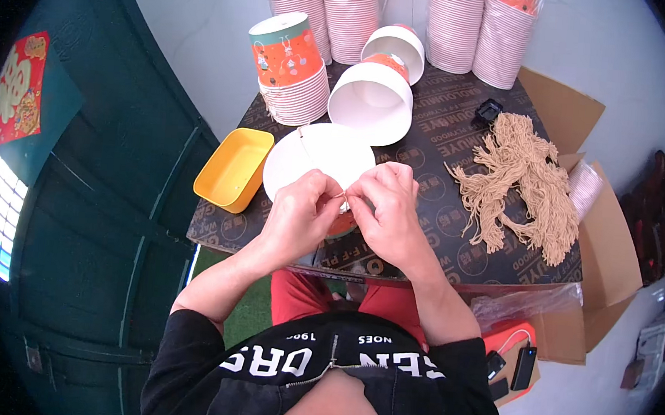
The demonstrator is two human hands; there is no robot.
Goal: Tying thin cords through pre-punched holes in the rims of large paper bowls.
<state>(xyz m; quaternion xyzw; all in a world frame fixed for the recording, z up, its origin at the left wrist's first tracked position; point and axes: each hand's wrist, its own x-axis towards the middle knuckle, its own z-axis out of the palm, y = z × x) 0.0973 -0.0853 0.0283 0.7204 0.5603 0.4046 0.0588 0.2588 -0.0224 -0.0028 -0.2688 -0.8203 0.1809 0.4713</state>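
1. Head view, hands: the left hand (299,209) and the right hand (386,207) met over the near edge of the table (430,249), thumb and index fingertips of each pinched together on a thin brown cord (301,133). The two sets of fingertips were touching or nearly so; the exact grip of each on the cord was partly hidden by the fingers.

2. Head view, work in hand: a paper bucket (317,156) lay under the hands, its round white face turned upward and an orange printed patch of its side visible below the fingers. The cord ran over the far part of this face. Whether the face was base or mouth could not be told.

3. Head view, left and beyond: a yellow rectangular tub (231,162) stood just left of the bucket. Behind them rose an upside-down stack of printed buckets (290,66); to its right, two white-lined buckets (370,106) lay on their sides, one behind the other, mouths toward the person. Plastic-wrapped bucket stacks (453,31) stood along the back.

4. Head view, right: a loose bundle of tan cords (526,190) lay on the table, near a small black object (488,112). An open cardboard box (611,250) stood beyond the table's right edge.
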